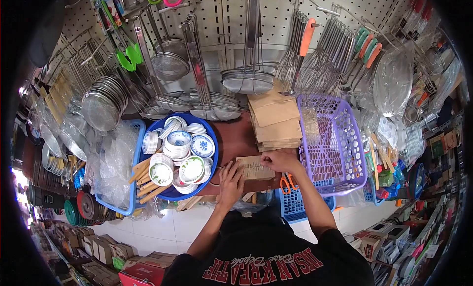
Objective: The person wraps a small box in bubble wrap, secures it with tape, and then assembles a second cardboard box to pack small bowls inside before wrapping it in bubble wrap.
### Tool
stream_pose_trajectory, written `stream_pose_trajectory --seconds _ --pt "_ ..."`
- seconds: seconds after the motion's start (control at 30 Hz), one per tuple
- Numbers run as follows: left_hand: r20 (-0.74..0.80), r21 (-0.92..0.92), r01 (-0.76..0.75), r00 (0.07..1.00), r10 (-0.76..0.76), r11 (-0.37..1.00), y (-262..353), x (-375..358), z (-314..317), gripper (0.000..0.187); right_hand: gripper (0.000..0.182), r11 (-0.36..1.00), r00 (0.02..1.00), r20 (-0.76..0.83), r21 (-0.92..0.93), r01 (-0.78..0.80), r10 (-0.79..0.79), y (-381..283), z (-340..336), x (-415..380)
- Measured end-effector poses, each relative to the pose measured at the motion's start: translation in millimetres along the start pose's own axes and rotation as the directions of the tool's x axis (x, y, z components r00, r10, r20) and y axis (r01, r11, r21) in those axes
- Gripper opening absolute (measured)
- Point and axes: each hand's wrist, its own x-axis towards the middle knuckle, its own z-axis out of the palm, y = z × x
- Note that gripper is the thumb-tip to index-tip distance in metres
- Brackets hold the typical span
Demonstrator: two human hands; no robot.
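Note:
A small piece of brown paper or cardboard (pixel 255 169) with dark marks across it lies on the reddish-brown tabletop in front of me. My left hand (pixel 230 181) rests at its left end, fingers stretched out and slightly apart. Over its upper right corner, my right hand (pixel 280 161) has its fingers curled together; what they hold, if anything, is hidden. Orange-handled scissors (pixel 288 183) lie just below my right wrist. Behind the hands sits a stack of brown paper pieces (pixel 276 121).
A blue basin (pixel 209 138) of small bowls and wooden-handled tools stands on the left. To the right is a purple basket (pixel 335 138) with round items along one side. Strainers (pixel 246 81) and whisks (pixel 320 57) hang from the pegboard. A light-blue basket (pixel 132 202) flanks the basin.

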Motion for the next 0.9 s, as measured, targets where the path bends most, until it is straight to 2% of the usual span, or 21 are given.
stream_pose_trajectory --seconds 0.1,0.3,0.43,0.53,0.73,0.9 --pt "-0.029 0.047 -0.033 0.999 0.035 0.998 10.3 4.7 -0.9 0.033 0.022 1.0 1.0 -0.008 0.013 -0.02 0.02 -1.4 1.0 1.4" --pt "0.021 0.08 -0.161 0.987 0.16 0.984 34.7 18.7 5.1 0.032 0.018 0.996 0.997 -0.069 0.085 -0.014 0.019 2.8 10.1 0.6" --pt "0.067 0.098 -0.157 0.986 0.151 0.983 34.1 17.3 15.3 0.029 0.021 0.999 0.995 -0.103 0.037 -0.004 0.007 9.4 17.4 0.4" --pt "0.074 0.091 -0.159 0.985 0.153 0.983 32.2 14.4 17.1 0.026 0.016 0.99 0.982 -0.186 0.135 0.048 -0.023 14.9 27.3 1.2" --pt "0.076 0.039 -0.142 0.987 0.138 0.989 29.5 12.7 19.4 0.023 0.017 0.987 0.96 -0.28 0.15 0.051 -0.007 17.4 36.4 1.2" --pt "0.089 0.002 -0.088 0.992 0.087 0.996 30.2 10.9 21.3 0.025 0.023 0.969 0.928 -0.366 0.248 0.022 0.073 15.1 39.6 1.0"
